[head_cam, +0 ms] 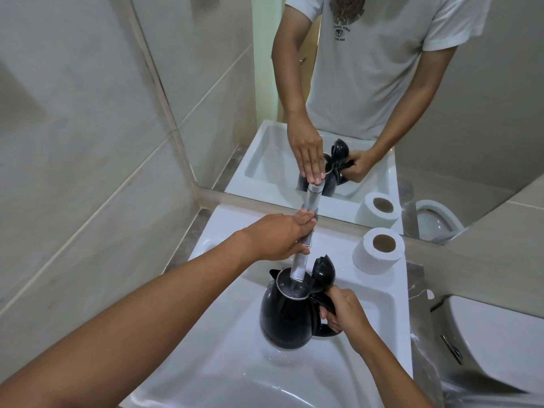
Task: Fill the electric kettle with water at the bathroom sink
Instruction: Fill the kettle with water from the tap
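A black electric kettle (287, 315) stands in the white sink (223, 343) with its lid (323, 270) flipped up. The chrome tap spout (299, 267) ends just over the kettle's open mouth, and a thin stream of water seems to run into it. My right hand (343, 312) is closed around the kettle's handle on its right side. My left hand (279, 235) rests on top of the tap, fingers stretched flat over its lever, with the thumb beside the spout.
A toilet paper roll (378, 250) stands on the sink's back right ledge. A mirror (323, 98) above the sink shows me and the kettle. The toilet tank (494, 343) is close on the right, and tiled wall closes the left.
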